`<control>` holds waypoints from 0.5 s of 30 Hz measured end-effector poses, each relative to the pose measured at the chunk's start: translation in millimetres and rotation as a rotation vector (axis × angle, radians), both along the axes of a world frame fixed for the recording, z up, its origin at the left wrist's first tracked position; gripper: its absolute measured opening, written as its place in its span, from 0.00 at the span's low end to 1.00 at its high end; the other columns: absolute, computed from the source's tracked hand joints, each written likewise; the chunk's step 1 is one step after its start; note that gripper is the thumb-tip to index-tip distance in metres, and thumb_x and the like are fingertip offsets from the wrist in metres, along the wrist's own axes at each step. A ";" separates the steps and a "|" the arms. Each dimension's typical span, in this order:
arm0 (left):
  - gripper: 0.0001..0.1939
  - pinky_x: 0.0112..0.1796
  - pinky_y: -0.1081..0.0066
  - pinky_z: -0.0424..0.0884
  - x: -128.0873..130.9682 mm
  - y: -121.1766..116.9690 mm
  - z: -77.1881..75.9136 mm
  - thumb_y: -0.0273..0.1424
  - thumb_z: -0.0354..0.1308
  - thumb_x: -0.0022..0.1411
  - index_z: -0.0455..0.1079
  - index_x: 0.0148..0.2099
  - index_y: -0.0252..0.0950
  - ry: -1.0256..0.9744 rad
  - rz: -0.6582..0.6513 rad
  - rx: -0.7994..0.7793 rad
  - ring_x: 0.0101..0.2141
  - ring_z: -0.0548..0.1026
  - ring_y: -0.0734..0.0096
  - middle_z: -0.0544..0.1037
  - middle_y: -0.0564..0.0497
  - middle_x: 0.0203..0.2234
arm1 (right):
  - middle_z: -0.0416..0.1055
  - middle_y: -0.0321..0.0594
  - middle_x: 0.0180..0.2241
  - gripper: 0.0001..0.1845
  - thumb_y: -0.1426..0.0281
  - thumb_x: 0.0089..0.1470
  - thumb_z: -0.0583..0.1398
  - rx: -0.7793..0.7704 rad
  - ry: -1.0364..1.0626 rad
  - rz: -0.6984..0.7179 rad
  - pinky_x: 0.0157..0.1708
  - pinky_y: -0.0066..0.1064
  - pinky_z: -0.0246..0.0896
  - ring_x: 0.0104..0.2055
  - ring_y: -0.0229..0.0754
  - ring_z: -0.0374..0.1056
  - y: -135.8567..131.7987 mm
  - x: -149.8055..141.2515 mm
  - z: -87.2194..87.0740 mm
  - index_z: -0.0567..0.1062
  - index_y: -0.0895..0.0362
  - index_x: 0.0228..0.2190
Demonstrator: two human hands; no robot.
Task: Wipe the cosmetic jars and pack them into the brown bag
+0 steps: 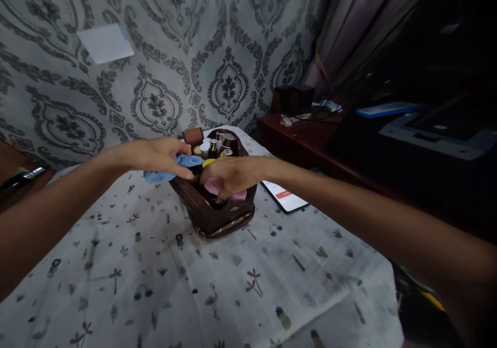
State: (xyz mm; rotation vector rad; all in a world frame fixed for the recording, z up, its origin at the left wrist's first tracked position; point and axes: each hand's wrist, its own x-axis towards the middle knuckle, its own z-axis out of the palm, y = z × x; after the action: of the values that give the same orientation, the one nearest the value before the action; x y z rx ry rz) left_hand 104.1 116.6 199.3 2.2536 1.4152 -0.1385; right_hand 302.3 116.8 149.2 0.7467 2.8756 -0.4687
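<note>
A brown cosmetics bag (204, 211) with a gold zipper stands unzipped on the cloth-covered table. Upright inside it are several small bottles and jars, among them a white-capped one (204, 147) and some with shiny silver caps (228, 142). My left hand (163, 156) is closed on a crumpled blue cloth (159, 176) at the bag's left rim. Down in the bag's opening, my right hand (229, 176) has its fingers curled by a pink round item (213, 185); whether they grip it is unclear. A yellow lid (208, 162) shows between the hands.
A phone (289, 198) with a lit screen lies right of the bag. The white printed tablecloth (174, 296) reaches a patterned wall (163, 78). Further right, a dark red desk (287, 138) carries cables and dark boxes.
</note>
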 end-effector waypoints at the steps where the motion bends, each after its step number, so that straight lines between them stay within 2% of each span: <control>1: 0.22 0.24 0.75 0.60 0.3 -0.6 0.4 0.45 0.64 0.51 0.71 0.43 0.36 0.031 -0.004 -0.043 0.25 0.67 0.72 0.70 0.55 0.24 | 0.76 0.43 0.45 0.23 0.73 0.48 0.68 -0.015 0.025 -0.027 0.45 0.30 0.58 0.46 0.44 0.69 1.2 1.7 -1.1 0.78 0.61 0.48; 3: 0.20 0.23 0.75 0.59 3.1 -1.3 -0.4 0.45 0.64 0.50 0.70 0.40 0.38 0.088 -0.001 -0.084 0.25 0.66 0.72 0.70 0.55 0.24 | 0.76 0.43 0.44 0.25 0.72 0.47 0.69 -0.024 0.062 -0.090 0.43 0.30 0.59 0.44 0.44 0.69 1.5 4.6 -1.4 0.77 0.60 0.49; 7: 0.20 0.26 0.74 0.60 13.0 -2.7 -8.4 0.47 0.62 0.51 0.70 0.38 0.38 0.189 -0.047 -0.075 0.27 0.68 0.71 0.71 0.54 0.26 | 0.75 0.39 0.37 0.18 0.73 0.49 0.67 -0.032 0.108 -0.174 0.35 0.29 0.57 0.37 0.41 0.67 -0.9 11.1 1.3 0.77 0.61 0.43; 12: 0.23 0.31 0.71 0.63 27.5 -9.9 -19.2 0.50 0.61 0.52 0.74 0.43 0.40 0.434 -0.063 0.008 0.33 0.74 0.63 0.78 0.51 0.32 | 0.74 0.38 0.37 0.19 0.74 0.47 0.67 -0.037 0.187 -0.145 0.36 0.28 0.56 0.39 0.41 0.66 2.9 16.8 -0.6 0.77 0.59 0.44; 15: 0.24 0.35 0.68 0.66 36.2 -17.1 -24.7 0.52 0.60 0.53 0.75 0.44 0.41 0.580 -0.074 0.070 0.37 0.77 0.57 0.81 0.49 0.35 | 0.73 0.38 0.35 0.19 0.74 0.46 0.67 -0.059 0.197 -0.136 0.35 0.28 0.55 0.37 0.40 0.66 5.3 18.6 -0.7 0.77 0.61 0.43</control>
State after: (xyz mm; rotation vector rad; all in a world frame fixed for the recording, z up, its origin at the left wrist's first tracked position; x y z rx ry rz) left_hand 140.3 99.5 174.6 2.4352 1.6249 -0.8356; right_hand 320.9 122.2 148.5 0.9403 2.9853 -0.6772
